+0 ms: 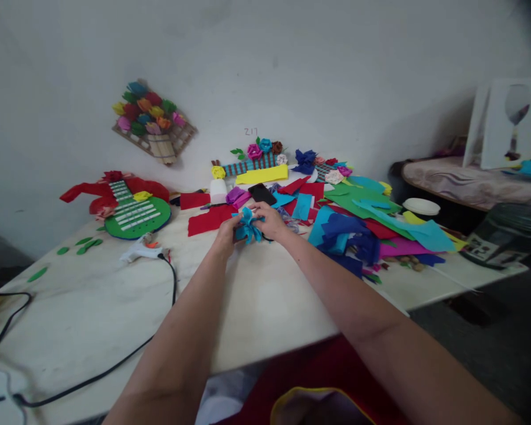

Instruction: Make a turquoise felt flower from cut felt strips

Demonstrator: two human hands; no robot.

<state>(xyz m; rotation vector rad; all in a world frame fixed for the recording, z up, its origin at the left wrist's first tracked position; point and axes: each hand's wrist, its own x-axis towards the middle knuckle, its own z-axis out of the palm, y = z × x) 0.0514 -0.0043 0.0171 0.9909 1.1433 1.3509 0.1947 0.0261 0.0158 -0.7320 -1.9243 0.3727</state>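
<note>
Both my hands meet over the middle of the pale table around a light blue paper flower. My left hand pinches the flower's left side with its fingers closed. On the flower's right side, my right hand curls its fingers over the petals. The flower is held just above the tabletop. Red felt pieces lie directly behind my hands, and a black phone rests a little farther back.
A white glue gun with a black cord lies to the left. A green and red craft piece sits at the far left. A heap of coloured paper sheets covers the right side. A flower basket decoration hangs on the wall.
</note>
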